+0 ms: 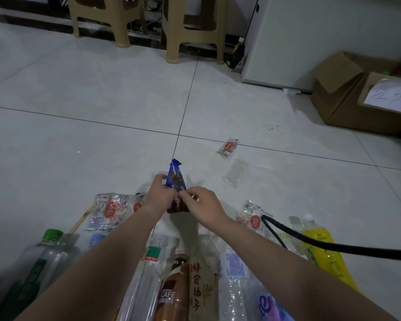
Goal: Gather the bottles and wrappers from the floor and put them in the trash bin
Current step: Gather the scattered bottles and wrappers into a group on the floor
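Head view only. Left hand [160,189] closed round the side of a crinkly blue plastic snack wrapper [175,177], thumb and fingers pinching its edge; right hand [200,201] nipping the lower end of the same wrapper between thumb and forefinger, other fingers loosely curled. Wrapper held upright just above the pale glossy tiled floor [102,100], probably steadied at two points because thin film flops and slips from one grip. Dark red-brown packet [177,206] directly beneath the hands, partly hidden; held or lying, cannot tell.

Nearer the body, clear ribbed plastic bottles lined up side by side: green-capped bottle [49,249], brown coffee bottle [175,286], yellow juice bottle [323,249], seemingly gathered for easy collecting. Flat clear candy bags with orange labels left [109,210] and right [252,217] of the hands. Small orange-labelled packet [228,148] and empty transparent sleeve [234,173] farther out, well apart. Brown cardboard box [347,93] at far right. No trash bin in sight.
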